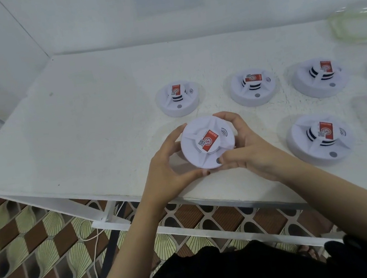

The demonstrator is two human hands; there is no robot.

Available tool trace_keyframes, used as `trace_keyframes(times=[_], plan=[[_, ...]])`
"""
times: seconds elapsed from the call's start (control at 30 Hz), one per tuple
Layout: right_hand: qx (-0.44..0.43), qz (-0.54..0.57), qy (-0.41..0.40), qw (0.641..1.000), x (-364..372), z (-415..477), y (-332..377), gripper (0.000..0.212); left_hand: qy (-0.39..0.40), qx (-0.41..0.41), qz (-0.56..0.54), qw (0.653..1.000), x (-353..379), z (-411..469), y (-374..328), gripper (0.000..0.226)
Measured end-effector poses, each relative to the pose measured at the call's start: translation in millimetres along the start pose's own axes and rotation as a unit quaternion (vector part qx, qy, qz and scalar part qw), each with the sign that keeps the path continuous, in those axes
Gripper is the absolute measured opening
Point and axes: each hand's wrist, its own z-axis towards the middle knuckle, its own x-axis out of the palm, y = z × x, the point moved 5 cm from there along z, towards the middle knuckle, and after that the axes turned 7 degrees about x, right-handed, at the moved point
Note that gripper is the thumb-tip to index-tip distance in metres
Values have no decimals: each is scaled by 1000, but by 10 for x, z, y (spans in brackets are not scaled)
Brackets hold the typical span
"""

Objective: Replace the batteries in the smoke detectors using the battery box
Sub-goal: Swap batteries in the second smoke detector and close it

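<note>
Head view. Held: one smoke detector (207, 144), by the bench's (101, 103) near edge, my left hand (167, 165) and right hand (251, 152) curled round its rim. Behind: row of three detectors (252, 88). Right: fourth detector (320, 138). Far-right corner: clear box (360, 24), blurred.
</note>
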Motion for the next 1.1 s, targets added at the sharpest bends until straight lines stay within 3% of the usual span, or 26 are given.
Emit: trace_keyframes(times=[1.1], plan=[[-18,-38,-7,999,7,-19,-2,80,-2,-2,8,1000,1,-5,61,91]])
